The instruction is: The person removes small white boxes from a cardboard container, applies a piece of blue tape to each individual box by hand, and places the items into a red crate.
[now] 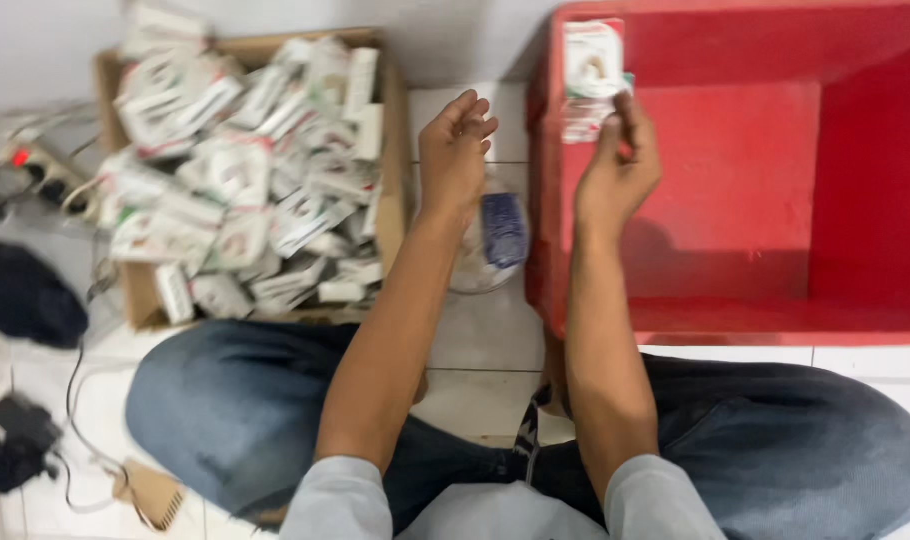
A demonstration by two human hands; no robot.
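My right hand (617,165) holds a stack of small white packets (592,72) over the left rim of a large red plastic crate (755,180). My left hand (455,155) hovers between the crate and a cardboard box (400,150), fingers loosely curled together, nothing visible in it. The cardboard box is piled with several small white packets (245,170) like those in my right hand. I sit cross-legged in blue jeans on a white tiled floor.
A clear plastic bottle with a blue label (495,235) lies on the floor under my left wrist. A power strip with a red light (30,165), cables and dark cloth (20,295) sit at the left. A black charger (15,435) lies at the lower left.
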